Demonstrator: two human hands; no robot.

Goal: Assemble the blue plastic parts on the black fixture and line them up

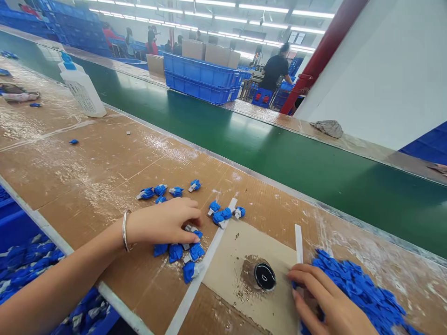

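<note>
My left hand (165, 221), with a silver bangle (125, 230) at its wrist, reaches over a cluster of small blue pieces with grey-white tabs. Its fingers curve apart, the thumb touching one blue piece (198, 234). More such pieces (175, 252) lie below the palm, and others (220, 215) lie beyond the fingertips. My right hand (324, 298) is closed at the right edge of a cardboard sheet (251, 242), a bit of blue (294, 284) showing between thumb and fingers. On the sheet sits a small round dish of dark, shiny liquid (264, 276), with wet spots around it.
A heap of blue pieces (359, 293) lies beside my right hand. Blue bins (21, 218) of finished-looking pieces stand below the table's left edge. A white bottle (82, 88) stands by the green conveyor belt (216, 121). Blue crates (202, 77) and a seated person (274, 72) are beyond.
</note>
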